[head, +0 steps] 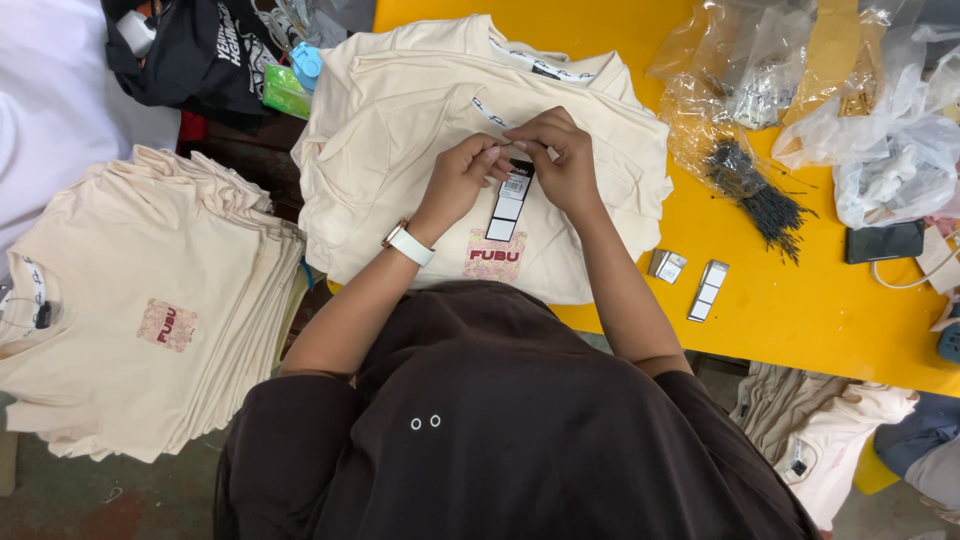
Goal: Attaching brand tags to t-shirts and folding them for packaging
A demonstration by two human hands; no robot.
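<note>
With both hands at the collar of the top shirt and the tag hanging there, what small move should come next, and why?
Probably press the fastener through the neck label: both hands, left hand and right hand, pinch the top of the hang tag at the collar of the cream shirt, and the tag hangs loose below.

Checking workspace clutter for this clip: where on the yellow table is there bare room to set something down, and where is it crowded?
Bare yellow table shows along the near edge, right of the cream shirt stack and past the two loose tags. A smaller patch lies at the far edge above the shirts. The right side is crowded: black fastener bundle, plastic bags, phone.
</note>
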